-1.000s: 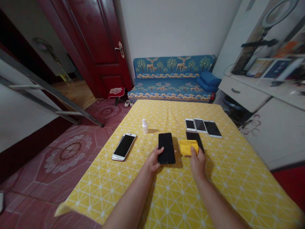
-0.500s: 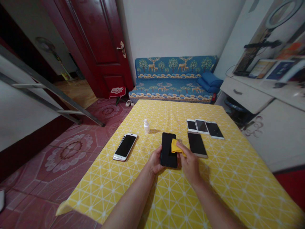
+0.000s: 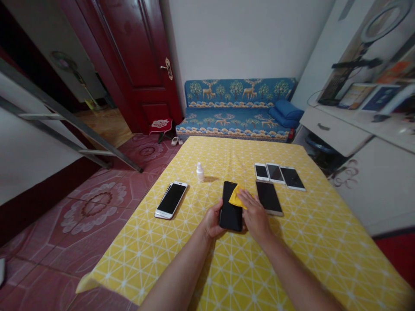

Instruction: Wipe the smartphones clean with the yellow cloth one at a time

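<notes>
In my left hand [image 3: 214,220] is a black smartphone [image 3: 231,218], gripped by its left edge and from beneath, its dark screen facing up. My right hand [image 3: 256,216] presses a folded yellow cloth [image 3: 237,198] onto the upper right part of that screen, fingers laid over the cloth. Right of the hand lies a larger phone [image 3: 269,197] with a dark screen. A small white bottle [image 3: 200,172] stands upright beyond my left hand. Farther left, a white-framed phone [image 3: 171,199] rests on top of another, which is mostly hidden.
A yellow patterned cloth covers the table [image 3: 155,263]. Toward its right back lie three white phones [image 3: 275,172] in a row. Past the far edge is a blue sofa [image 3: 233,116]. A white cabinet [image 3: 366,172] stands at the right, a metal ladder [image 3: 65,119] at the left.
My right hand has shifted the yellow cloth slightly left across the screen, its fingers now flatter over it. My left hand still holds the black smartphone.
</notes>
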A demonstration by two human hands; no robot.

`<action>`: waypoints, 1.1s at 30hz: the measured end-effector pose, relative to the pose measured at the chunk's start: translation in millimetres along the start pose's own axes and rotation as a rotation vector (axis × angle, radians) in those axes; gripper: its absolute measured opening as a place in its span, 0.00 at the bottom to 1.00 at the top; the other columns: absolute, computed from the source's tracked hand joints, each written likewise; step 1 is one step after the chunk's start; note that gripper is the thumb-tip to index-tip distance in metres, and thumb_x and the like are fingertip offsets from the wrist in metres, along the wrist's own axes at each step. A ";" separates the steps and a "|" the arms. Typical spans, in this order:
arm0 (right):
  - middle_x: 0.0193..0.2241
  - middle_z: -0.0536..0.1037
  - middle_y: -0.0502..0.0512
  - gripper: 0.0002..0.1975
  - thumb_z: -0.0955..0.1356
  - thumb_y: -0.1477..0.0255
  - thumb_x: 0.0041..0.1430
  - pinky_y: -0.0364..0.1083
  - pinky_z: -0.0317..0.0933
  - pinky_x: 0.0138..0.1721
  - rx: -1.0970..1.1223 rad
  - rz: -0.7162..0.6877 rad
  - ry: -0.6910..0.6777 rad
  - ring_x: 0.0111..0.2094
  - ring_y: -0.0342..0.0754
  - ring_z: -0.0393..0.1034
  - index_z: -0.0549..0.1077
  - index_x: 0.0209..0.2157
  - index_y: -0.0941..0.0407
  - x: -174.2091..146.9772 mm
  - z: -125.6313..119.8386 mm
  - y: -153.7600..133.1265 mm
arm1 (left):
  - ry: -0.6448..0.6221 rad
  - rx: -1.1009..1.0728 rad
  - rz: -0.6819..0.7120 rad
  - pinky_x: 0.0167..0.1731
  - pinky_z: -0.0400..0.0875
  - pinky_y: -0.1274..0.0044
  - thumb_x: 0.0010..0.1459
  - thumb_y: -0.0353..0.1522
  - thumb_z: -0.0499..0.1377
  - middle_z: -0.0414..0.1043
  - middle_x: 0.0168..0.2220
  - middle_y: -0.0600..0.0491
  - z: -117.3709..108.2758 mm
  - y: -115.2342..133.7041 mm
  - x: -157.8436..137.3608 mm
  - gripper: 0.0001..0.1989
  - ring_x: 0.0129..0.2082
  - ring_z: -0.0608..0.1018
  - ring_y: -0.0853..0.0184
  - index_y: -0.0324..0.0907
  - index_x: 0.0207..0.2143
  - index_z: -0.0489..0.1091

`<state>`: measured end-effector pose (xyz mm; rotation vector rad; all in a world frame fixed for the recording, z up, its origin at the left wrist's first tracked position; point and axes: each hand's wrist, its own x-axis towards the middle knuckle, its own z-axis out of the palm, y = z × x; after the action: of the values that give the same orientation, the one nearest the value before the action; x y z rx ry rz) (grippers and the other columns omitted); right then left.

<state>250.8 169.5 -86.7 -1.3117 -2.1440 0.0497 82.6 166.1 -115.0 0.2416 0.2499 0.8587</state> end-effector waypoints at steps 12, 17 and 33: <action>0.57 0.71 0.60 0.27 0.55 0.85 0.56 0.58 0.56 0.63 0.107 -0.083 0.007 0.62 0.52 0.60 0.72 0.54 0.60 37.9 -2.3 -23.7 | 0.105 0.066 0.040 0.56 0.62 0.63 0.61 0.39 0.57 0.79 0.41 0.41 -6.5 -1.9 0.0 0.19 0.49 0.77 0.53 0.32 0.45 0.74; 0.56 0.72 0.57 0.29 0.55 0.87 0.54 0.54 0.57 0.63 0.214 -0.165 0.003 0.62 0.48 0.59 0.73 0.53 0.59 36.3 0.4 -23.9 | 0.119 0.056 0.041 0.56 0.63 0.63 0.59 0.37 0.58 0.79 0.41 0.41 -11.7 -1.0 0.0 0.16 0.48 0.77 0.53 0.32 0.42 0.74; 0.58 0.70 0.58 0.29 0.55 0.87 0.59 0.56 0.58 0.62 0.231 -0.289 0.035 0.64 0.48 0.56 0.68 0.58 0.57 -2.3 9.8 -24.5 | 0.138 -0.067 0.053 0.46 0.70 0.77 0.59 0.31 0.56 0.79 0.34 0.44 5.4 0.6 0.9 0.13 0.35 0.81 0.65 0.30 0.42 0.73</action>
<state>227.0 157.9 -87.5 -0.8595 -2.2019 0.1496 84.4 166.5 -109.8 0.1270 0.3436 0.9362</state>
